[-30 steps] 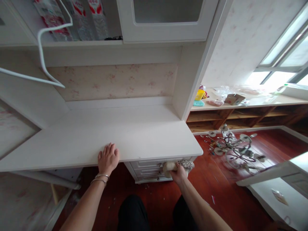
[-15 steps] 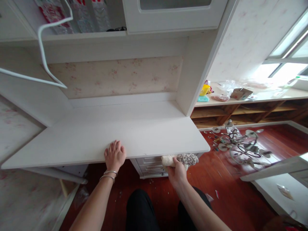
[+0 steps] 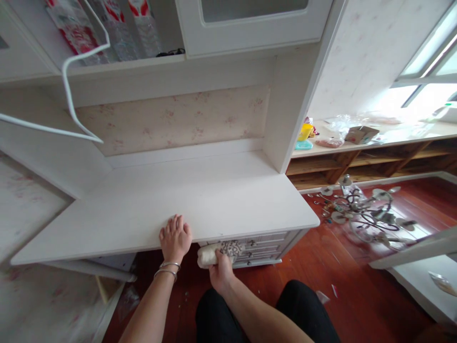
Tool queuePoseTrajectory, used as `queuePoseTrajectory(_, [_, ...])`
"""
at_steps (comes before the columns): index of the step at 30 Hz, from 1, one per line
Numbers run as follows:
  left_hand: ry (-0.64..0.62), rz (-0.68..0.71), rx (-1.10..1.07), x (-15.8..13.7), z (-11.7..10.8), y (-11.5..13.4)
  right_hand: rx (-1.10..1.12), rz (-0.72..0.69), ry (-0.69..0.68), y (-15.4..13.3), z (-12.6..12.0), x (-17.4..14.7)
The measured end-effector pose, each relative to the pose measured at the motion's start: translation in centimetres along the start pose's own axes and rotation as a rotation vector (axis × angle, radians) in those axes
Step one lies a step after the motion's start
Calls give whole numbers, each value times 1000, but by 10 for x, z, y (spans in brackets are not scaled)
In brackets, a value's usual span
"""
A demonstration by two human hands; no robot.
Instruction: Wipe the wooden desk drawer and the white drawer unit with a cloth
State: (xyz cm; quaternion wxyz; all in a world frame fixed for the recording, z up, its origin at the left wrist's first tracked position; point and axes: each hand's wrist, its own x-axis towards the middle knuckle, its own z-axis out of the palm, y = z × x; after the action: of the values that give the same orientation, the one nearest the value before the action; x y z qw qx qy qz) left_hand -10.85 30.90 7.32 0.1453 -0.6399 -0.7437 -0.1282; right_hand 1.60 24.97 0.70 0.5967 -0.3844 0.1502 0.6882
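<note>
Head view: holds cloth (image 3: 207,256) just below front edge of desk (image 3: 214,195), before drawers (image 3: 266,248); cannot tell whether touching them. Grips its middle in right hand (image 3: 222,274), with fingers wrapped closed around it, partly hidden from sight. Looks bunched, cream and fluffy at the left end, grey-patterned at the right. Rests left hand (image 3: 175,240) palm down on desk near that edge, with fingers outstretched and slightly apart.

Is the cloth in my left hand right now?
No, your right hand grips the cloth in front of the drawers, while your left hand lies flat on the desk.
</note>
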Motion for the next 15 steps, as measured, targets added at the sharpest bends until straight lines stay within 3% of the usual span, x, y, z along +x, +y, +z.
queuePoseTrajectory(5, [-7, -5, -8, 1, 0, -1, -10, -12, 142, -38, -41, 38])
queuePoseTrajectory(11, [-11, -7, 2, 1, -1, 0, -44, -182, 268, -141, -85, 54])
queuePoseTrajectory(15, [-7, -14, -2, 1, -4, 2, -91, -310, 270, -205, -94, 45])
